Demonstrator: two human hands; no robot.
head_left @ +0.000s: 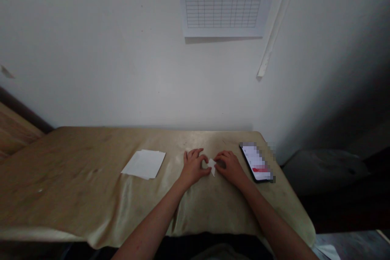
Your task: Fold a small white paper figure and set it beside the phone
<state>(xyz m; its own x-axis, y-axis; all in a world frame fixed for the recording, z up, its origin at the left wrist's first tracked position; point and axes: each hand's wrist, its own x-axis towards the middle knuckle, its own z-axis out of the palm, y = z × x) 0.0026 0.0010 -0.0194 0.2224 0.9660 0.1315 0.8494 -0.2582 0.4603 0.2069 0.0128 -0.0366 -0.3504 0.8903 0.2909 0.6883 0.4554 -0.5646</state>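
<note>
A small folded piece of white paper (212, 165) sits between my two hands over the middle of the table. Its outline is pointed, with one tip toward me. My left hand (194, 166) pinches its left side with thumb and index finger, the other fingers spread away. On the opposite edge, the thumb and fingers of my right hand (229, 165) close on the paper. Left of my hands lies a loose stack of white paper sheets (144, 164), its edges uneven.
A phone (256, 163) with a lit screen lies right of my right hand, near the edge of the cloth-covered table (91, 187). Behind the table rises a white wall (122, 69), with a printed grid sheet (224, 4) and a cable cover (274, 28) on it.
</note>
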